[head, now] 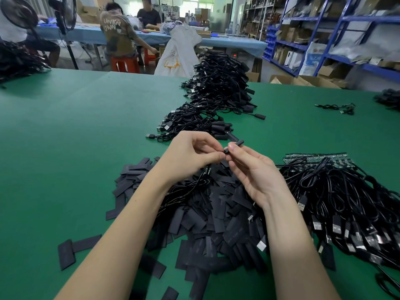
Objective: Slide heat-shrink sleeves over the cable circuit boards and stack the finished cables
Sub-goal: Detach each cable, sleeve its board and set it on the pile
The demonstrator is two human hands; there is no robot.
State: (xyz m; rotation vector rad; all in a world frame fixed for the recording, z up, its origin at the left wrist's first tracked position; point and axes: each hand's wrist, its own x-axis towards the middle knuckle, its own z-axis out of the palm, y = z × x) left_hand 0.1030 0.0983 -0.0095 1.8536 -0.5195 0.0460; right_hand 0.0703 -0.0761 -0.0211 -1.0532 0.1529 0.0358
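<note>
Both hands meet above the sleeve heap (207,213) on the green tabletop (75,137). My left hand (190,156) pinches the cable end (225,151); my right hand (249,167) pinches a sleeve (238,142) just beside it. I judge this the threading step, sleeve mouth not yet over the board. Next I must line the two up and push the sleeve along. Finished cables (216,94) stack beyond the heap; unsleeved cables (346,202) lie right of it.
</note>
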